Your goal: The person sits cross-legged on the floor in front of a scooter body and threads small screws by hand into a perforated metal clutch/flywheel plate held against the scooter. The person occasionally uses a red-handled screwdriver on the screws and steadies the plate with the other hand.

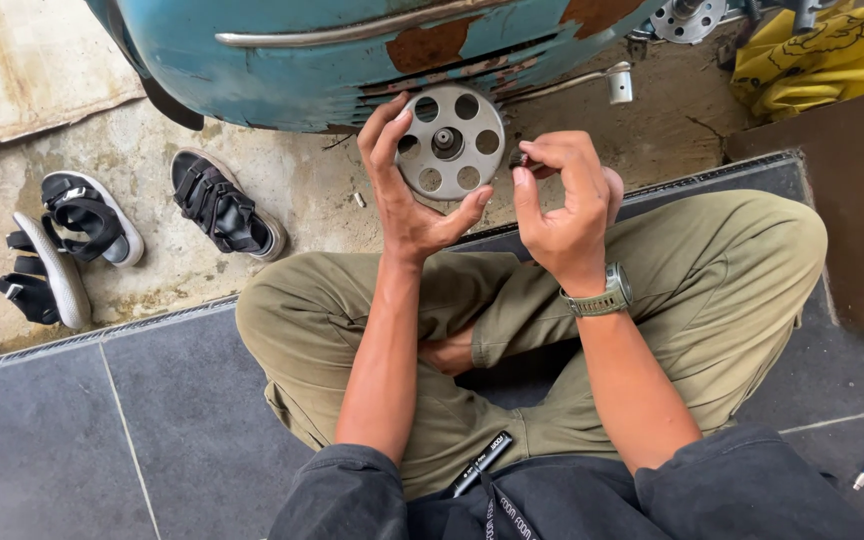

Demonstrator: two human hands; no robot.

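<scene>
We sat cross-legged and held the round metal disc up in our left hand, fingers curled behind its far edge and the thumb hooked under its near rim, so that the face with its ring of holes and central hub was turned toward us. Our right hand, just beside the disc, was closed in a pinch on a small dark part between thumb and forefinger, kept close to the rim; what the part was we could not tell. Beyond both hands stood the worn blue body panel of a vehicle. Well off to the left of our left hand, sandals lay on the concrete.
</scene>
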